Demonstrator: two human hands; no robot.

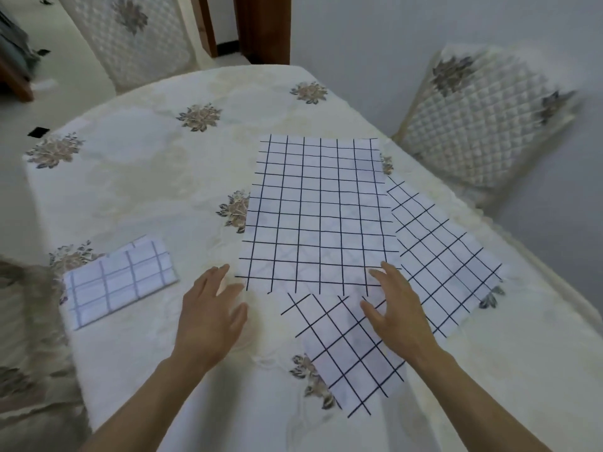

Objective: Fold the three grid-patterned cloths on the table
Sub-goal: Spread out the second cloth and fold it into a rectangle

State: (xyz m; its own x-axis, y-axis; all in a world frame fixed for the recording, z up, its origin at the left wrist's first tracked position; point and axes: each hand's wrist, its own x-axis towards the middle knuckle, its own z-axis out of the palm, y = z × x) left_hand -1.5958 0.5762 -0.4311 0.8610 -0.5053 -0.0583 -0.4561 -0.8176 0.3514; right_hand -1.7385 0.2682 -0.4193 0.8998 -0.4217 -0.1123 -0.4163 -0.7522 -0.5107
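Observation:
A white cloth with a black grid (pixel 318 213) lies spread flat in the middle of the table. Under it a second grid cloth (pixel 437 259) lies flat at an angle, showing to the right and again at the near side. A folded grid cloth (pixel 119 280) with paler lines rests at the left. My left hand (pixel 208 318) hovers open just left of the top cloth's near left corner. My right hand (pixel 396 308) is open, fingers spread, over the near right corner of the top cloth. Neither hand holds anything.
The table (pixel 140 177) wears a cream covering with flower prints. A quilted chair (pixel 483 122) stands at the far right, another chair back (pixel 130 34) at the far left. The table's right edge runs close to the angled cloth.

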